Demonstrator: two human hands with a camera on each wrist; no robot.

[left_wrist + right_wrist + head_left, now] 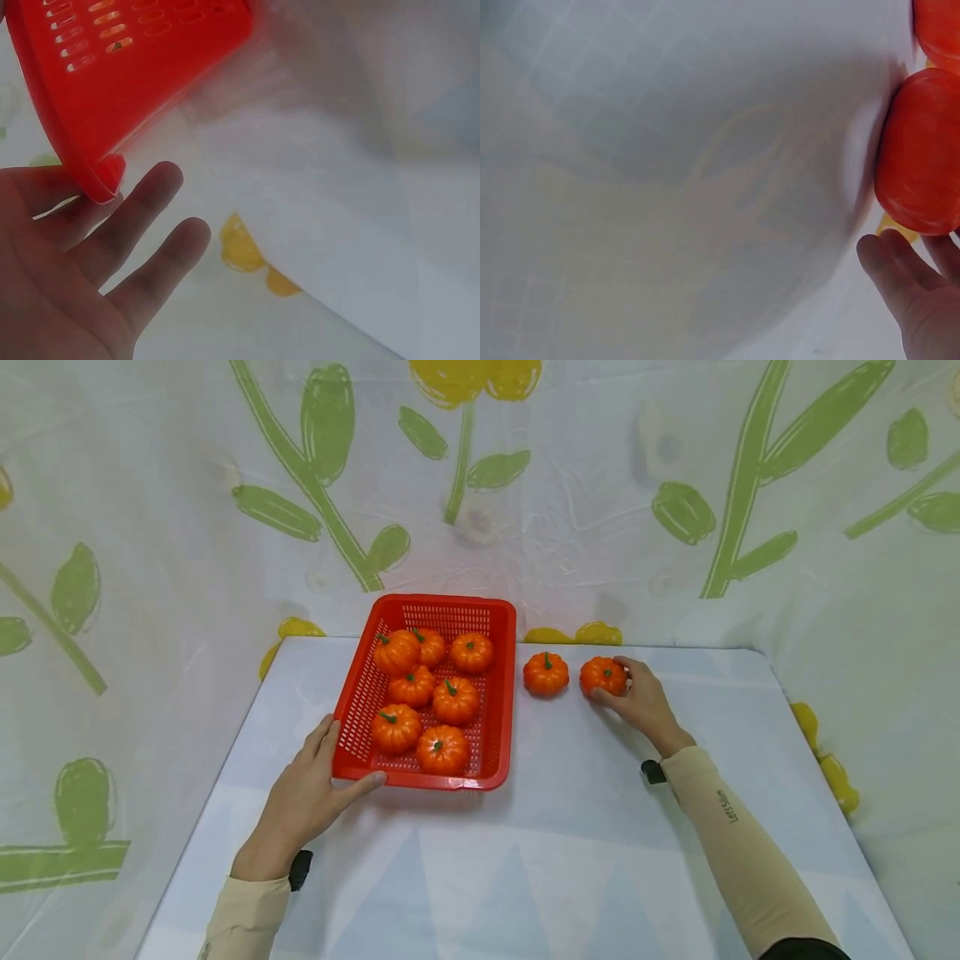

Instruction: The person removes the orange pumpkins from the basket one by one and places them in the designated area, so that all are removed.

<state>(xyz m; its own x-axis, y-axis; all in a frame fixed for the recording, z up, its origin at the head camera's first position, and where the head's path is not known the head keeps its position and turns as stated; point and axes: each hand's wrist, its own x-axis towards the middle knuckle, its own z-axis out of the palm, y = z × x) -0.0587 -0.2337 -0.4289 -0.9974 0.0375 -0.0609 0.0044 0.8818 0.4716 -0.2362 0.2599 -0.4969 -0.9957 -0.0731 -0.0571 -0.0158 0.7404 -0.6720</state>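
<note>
- White table (570, 827) with pale blue triangles; the left sleeve (247, 914) and right sleeve (738, 843) extend over it from the near side.
- Left hand (303, 793) at the basket's near left corner, loosely open: fingers fairly straight and spread by the left wall, thumb stretched along the near rim.
- Red basket (420, 779), left of centre, holding seven orange pumpkins (455, 703).
- Right hand (641, 700), thumb and fingers curved round one pumpkin (600, 675) near the table's far edge, right of the basket.
- Loose pumpkin (546, 675), stem up, in the way between that one and the basket.
- Flowered sheet (585, 527) behind the table.
</note>
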